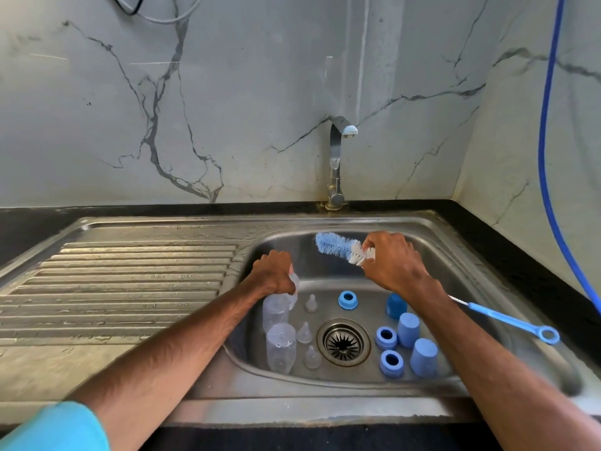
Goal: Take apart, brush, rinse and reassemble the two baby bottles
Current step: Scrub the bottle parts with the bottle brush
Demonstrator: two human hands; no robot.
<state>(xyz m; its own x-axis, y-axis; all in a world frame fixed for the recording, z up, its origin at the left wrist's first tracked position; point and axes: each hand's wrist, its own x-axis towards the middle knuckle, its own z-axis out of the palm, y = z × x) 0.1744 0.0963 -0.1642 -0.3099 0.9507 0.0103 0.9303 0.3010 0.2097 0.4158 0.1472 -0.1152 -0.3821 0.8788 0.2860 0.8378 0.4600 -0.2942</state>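
- Nearest, in the sink [325, 406], a loose bottle [281, 348] lies at the left. Small teats [311, 357] sit beside the drain [343, 342], and blue rings [392, 362] and caps [423, 356] stand at the right.
- The left hand [271, 275] curls round a clear bottle [294, 286] over the basin's left side.
- The right hand [390, 262] grips the brush [338, 247] just behind its bristles.
- The brush's long handle trails over the caps, so a swing could topple them.
- The tap [336, 157] shows no flow. Rinsing might push teats onto the drain.
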